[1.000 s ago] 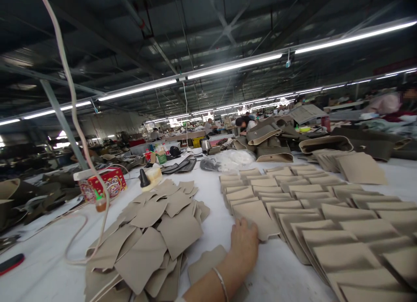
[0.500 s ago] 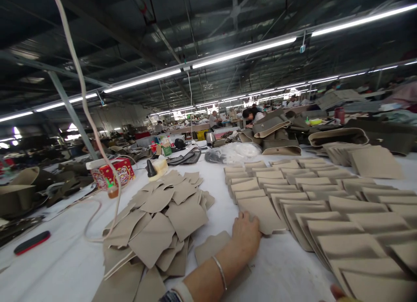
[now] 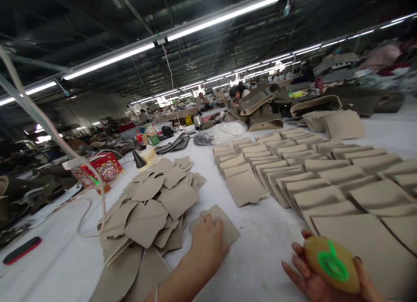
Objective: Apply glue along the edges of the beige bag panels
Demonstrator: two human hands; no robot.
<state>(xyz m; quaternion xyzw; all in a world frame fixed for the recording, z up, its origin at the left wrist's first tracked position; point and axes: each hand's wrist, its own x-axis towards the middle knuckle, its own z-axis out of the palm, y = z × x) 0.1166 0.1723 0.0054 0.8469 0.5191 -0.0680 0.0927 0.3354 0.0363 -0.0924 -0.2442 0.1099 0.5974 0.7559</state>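
Note:
My left hand point(image 3: 209, 240) rests with curled fingers on a single taupe panel of leather-like sheet point(image 3: 224, 221), which lies flat on the white table. Just left of it is a loose heap of similar panels point(image 3: 146, 224). In my right hand point(image 3: 312, 282), at the lower right, sits a smooth, yellow-brown oval block point(image 3: 335, 265) with a bright green mark; its material is unclear. The fingers cup it from below and the thumb is at its right side. Behind that hand are overlapping rows of taupe panels point(image 3: 246, 184), spread across the right of the table.
A red patterned box point(image 3: 109, 169) and a small bottle with a green tip point(image 3: 102, 187) stand at the left, near a hanging cable point(image 3: 55, 134). A black-and-red brush-like thing point(image 3: 22, 250) lies far left. Clear plastic wrap point(image 3: 224, 132) and brown bags point(image 3: 260, 106) lie behind.
My left hand has left the front panel of the rows and moved down-left onto the single panel. My right hand has come further into view with the oval block. The view has shifted.

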